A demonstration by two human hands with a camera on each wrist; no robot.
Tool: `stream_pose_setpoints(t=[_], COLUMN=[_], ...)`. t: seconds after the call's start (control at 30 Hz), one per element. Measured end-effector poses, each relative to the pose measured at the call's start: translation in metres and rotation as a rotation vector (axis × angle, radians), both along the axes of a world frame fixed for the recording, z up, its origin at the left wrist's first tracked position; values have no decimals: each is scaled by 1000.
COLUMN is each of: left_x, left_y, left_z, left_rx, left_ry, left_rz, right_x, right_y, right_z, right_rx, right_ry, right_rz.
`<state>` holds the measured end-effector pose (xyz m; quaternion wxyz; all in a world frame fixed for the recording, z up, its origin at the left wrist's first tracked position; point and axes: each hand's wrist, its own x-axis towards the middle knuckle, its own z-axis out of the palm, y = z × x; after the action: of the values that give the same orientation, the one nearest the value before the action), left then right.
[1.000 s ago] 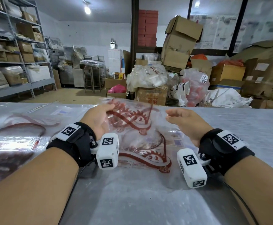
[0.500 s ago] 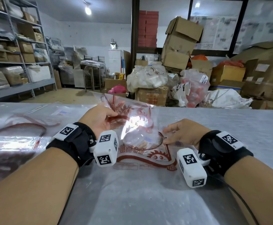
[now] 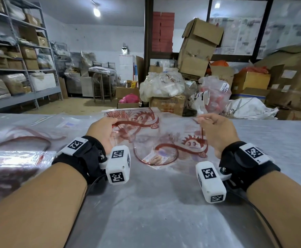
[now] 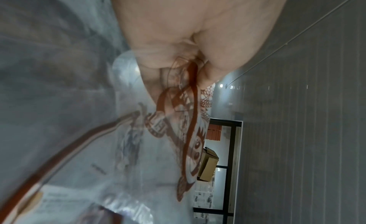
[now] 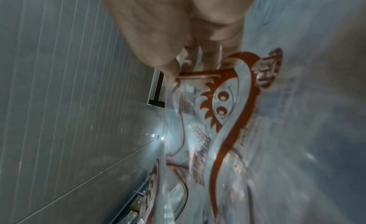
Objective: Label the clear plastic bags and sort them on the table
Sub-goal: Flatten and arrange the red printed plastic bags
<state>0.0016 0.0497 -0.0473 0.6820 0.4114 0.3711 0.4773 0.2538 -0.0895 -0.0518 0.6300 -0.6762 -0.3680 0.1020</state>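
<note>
Clear plastic, printed with red cartoon faces and looping bands, stretches between two hands above a grey table [image 3: 155,212] in a crowded storeroom. The left hand [image 3: 102,132] pinches the bag [image 3: 157,133] at its far left corner, thumb and curled fingers closed on the film; the right hand [image 3: 215,131] holds the far right corner between thumb and fingertips, the other fingers loosely bent. The bag hangs tilted toward the person, its near edge resting on the table midway between the wrists, where a small white label [image 3: 157,157] shows through or on the film; which side it sits on cannot be told. More bags [image 3: 17,149] lie flat on the table to the left of the held one. The step in hand appears to be spreading the bag before laying it with its group. Done well, that likely means keeping both corners level and the film taut, lowering it flat without folds, label visible, and square with the bags beside it.
</note>
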Motion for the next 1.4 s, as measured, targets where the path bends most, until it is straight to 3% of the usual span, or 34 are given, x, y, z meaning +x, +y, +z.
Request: stream_pose_setpoints(t=[0.37, 0.47, 0.63, 0.77, 0.97, 1.2, 1.4], left_x=[3, 3, 4, 3, 1, 8, 10], left_y=[-7, -10, -14, -14, -20, -21, -12], left_z=[1, 2, 4, 3, 7, -2, 1], left_rx=[41, 38, 99, 81, 28, 115, 110], left_ry=[89, 177, 249, 322, 132, 251, 273], left_rz=[-31, -131, -297, -326, -468, -427, -299], right_x=[12, 12, 9, 3, -12, -18, -18], right_y=[-10, -9, -8, -3, 3, 0, -1], right_z=[14, 14, 13, 5, -7, -9, -7], right_rx=[456, 521, 470, 189, -21, -215, -167], right_ry=[335, 466, 574, 452, 135, 92, 92], right_rz=[-311, -207, 24, 188, 248, 388, 309])
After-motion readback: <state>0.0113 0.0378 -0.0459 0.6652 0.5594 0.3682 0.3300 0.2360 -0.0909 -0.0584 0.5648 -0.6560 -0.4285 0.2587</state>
